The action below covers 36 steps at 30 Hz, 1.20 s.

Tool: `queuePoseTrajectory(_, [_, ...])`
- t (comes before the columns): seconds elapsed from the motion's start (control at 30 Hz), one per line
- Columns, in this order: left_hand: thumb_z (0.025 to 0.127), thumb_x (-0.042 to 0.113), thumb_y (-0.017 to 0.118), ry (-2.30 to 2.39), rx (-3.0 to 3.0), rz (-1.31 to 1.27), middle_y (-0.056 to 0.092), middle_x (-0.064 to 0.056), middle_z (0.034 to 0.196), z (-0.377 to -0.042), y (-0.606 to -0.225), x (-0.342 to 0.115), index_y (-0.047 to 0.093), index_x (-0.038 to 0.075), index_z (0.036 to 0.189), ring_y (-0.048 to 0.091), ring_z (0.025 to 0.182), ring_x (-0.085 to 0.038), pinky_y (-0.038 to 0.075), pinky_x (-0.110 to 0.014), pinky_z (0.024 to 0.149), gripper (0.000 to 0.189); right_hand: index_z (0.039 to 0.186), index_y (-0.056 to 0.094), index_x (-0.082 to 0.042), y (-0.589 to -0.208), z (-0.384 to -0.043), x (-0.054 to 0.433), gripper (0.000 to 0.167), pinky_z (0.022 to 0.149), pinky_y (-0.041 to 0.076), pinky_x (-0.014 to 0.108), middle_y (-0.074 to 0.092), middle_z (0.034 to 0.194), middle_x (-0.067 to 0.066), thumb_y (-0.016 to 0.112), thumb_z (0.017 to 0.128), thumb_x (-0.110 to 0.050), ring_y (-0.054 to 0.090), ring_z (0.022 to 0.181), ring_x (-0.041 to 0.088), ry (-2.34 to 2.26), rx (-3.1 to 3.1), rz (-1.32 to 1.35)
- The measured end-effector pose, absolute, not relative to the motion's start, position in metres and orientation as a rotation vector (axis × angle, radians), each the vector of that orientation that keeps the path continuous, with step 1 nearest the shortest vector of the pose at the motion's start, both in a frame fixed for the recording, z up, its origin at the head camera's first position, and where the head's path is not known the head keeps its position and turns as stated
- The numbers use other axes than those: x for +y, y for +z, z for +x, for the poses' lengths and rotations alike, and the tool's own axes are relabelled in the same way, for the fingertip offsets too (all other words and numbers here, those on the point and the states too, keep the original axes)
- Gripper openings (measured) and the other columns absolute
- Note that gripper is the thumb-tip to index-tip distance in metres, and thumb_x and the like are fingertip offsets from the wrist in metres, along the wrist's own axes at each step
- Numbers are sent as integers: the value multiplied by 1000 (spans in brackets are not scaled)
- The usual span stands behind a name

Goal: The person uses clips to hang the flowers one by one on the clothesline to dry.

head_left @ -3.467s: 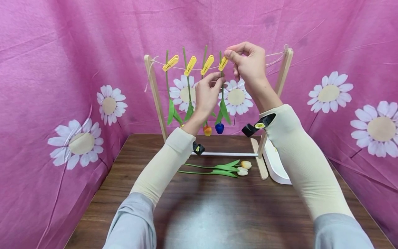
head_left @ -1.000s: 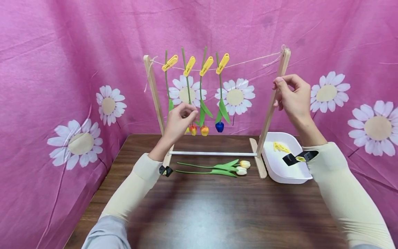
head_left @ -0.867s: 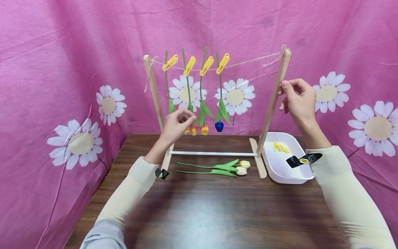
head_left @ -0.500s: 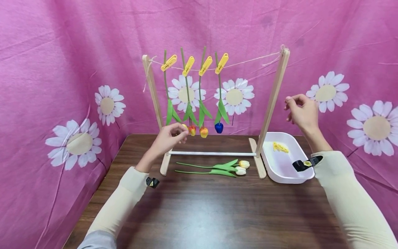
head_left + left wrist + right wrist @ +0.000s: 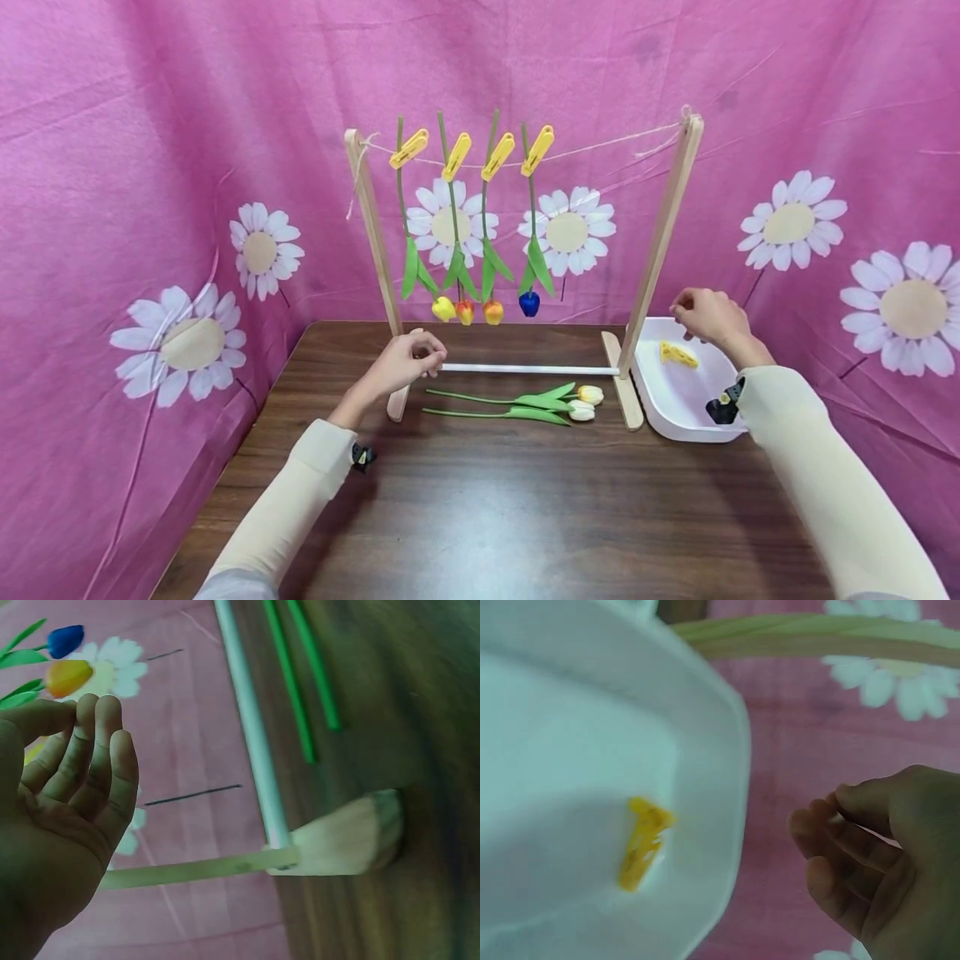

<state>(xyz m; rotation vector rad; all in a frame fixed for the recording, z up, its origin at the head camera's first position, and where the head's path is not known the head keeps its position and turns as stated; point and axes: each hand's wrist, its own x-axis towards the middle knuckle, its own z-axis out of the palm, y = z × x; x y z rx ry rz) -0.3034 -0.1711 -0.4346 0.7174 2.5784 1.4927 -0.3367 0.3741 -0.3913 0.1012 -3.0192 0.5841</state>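
Observation:
My left hand (image 5: 401,361), holding nothing, has loosely bent fingers and overlaps the left end of the stand's white rod (image 5: 532,369) in the head view. Over the back of a white tray (image 5: 652,408) hovers my right hand (image 5: 712,315), also holding nothing. Yellow clothespins (image 5: 643,844) lie in that tray. Artificial tulips hang upside down from the string, each under a yellow clothespin (image 5: 537,151): a yellow tulip (image 5: 443,309), two red-orange ones and a blue tulip (image 5: 529,304). Two pale tulips (image 5: 581,409) lie on the table in front of the rod.
The wooden stand's left post (image 5: 371,225) and right post (image 5: 663,242) carry the string (image 5: 600,149). The tray stands against the right foot (image 5: 628,400) of the stand. A pink flowered cloth (image 5: 480,58) encloses the brown table (image 5: 487,508).
Both hands have left the blue tulip and its clothespin, which now hang on the string. My left hand has come down to the left, my right hand down to the tray.

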Motion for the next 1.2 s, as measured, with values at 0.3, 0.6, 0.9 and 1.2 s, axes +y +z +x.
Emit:
queuePoseTrajectory(0.3, [104,6,65,1329,2646,697,74,-27,92,-309,-460,-173,71,-6,106,75,82,-42,64,-34,70,13,114,72,-1,-421,-346,379,27,75,52,62,71,102,21,58,103,-21,62,90,40,359,-3135,125])
queuePoseTrajectory(0.6, [99,4,70,964,2830,793,77,-6,96,-312,-479,-173,75,0,105,69,89,-14,57,-29,81,9,118,68,2,-439,-349,381,30,78,54,65,71,109,27,64,99,-21,65,96,45,272,-3269,145])
queuePoseTrajectory(0.9, [94,2,77,724,2798,973,75,-13,99,-306,-487,-165,76,-1,104,73,92,-24,61,-33,85,11,113,64,9,-446,-345,371,29,57,58,37,63,87,18,69,96,-15,63,70,28,426,-3414,307])
queuePoseTrajectory(1.2, [94,1,77,643,2849,993,76,-4,85,-306,-494,-163,76,4,97,70,82,-15,58,-31,80,5,116,64,4,-448,-342,368,25,59,51,34,62,84,15,69,96,-9,63,76,29,462,-3478,318])
